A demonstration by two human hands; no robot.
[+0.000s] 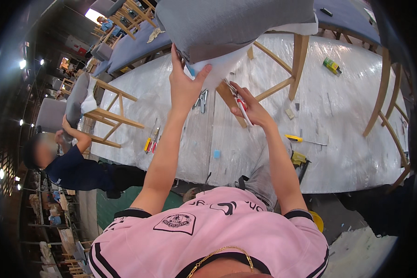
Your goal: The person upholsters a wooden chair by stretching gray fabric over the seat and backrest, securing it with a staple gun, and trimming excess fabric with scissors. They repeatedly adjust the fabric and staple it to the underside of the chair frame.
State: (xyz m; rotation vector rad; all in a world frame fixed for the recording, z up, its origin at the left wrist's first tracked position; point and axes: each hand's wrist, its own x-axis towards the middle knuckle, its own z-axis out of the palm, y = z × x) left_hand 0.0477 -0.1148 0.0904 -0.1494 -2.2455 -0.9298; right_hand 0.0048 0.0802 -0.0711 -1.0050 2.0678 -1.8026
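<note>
A grey upholstered chair (236,28) with wooden legs stands on the plastic-covered table in front of me. My left hand (185,83) grips its near left corner, thumb on the loose white lining (217,67) that hangs below the grey fabric, fingers partly hidden at the side. My right hand (255,110) is closed around a red-and-white handled tool (242,105), pliers or scissors; which I cannot tell. The tool's tips point up toward the lining, next to the chair's near wooden leg (229,99).
On the table (190,162) lie metal pieces (201,101), hand tools (152,141), a yellow-handled screwdriver (306,139), a blue block (217,154) and a green-yellow box (331,66). A yellow staple gun (300,160) sits at the near edge. A co-worker (78,162) handles another grey chair (81,95) at left.
</note>
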